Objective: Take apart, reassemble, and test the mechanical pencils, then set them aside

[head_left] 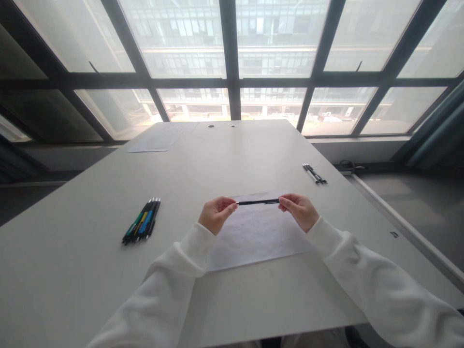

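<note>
A black pen [258, 202] is held level between my two hands, above a sheet of white paper [257, 237]. My left hand [218, 214] pinches its silvery tip end between thumb and fingers. At the other end, by the clip, my right hand [299, 210] grips it the same way. Left of my left hand lies a row of several pens [142, 221], mostly black, with green, yellow and blue on some barrels. A smaller group of pens [314, 174], black and white, rests beyond my right hand.
The white table [90, 270] stretches away to large windows. More paper sheets [154, 137] lie at its far left. A small black mark or item [394, 234] is near the right edge. A dark round spot [211, 126] shows at the far end.
</note>
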`<state>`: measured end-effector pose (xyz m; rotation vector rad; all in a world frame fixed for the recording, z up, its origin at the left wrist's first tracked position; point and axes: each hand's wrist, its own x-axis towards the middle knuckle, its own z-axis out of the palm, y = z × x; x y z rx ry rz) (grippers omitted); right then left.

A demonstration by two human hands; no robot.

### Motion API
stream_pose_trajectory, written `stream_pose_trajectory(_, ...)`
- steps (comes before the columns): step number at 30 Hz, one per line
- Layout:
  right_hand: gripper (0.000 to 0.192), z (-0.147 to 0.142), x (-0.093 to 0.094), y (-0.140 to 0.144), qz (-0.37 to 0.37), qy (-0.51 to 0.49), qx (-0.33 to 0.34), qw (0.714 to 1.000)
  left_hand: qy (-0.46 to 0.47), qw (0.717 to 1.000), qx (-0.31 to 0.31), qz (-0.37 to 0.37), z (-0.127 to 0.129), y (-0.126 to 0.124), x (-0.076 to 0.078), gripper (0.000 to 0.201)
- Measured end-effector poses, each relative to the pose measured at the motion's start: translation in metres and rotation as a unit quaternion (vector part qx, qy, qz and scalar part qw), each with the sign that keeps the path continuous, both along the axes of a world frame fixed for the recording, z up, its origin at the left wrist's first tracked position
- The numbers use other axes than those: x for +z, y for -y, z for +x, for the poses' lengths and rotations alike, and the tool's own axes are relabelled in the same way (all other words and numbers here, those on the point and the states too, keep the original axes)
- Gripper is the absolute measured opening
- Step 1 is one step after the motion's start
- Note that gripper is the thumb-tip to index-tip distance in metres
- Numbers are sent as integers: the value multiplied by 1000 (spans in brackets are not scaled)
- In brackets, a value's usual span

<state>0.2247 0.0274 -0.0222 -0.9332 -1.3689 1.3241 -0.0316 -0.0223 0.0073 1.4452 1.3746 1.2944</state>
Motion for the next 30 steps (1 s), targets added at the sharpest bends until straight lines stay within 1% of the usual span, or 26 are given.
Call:
stream_pose_trajectory(8,28,1,3,2,4,15,5,1000,6,1000,-10,-1,-2,-1,-2,23)
stream_pose_trajectory(20,27,2,1,0,3,11,2,1000,-11,999,-32,2,-1,0,-2,23)
stream_pose_trajectory(30,31,1,3,1,1,23,-4,1000,-16,1000,-22,-2,1,1,2,22)
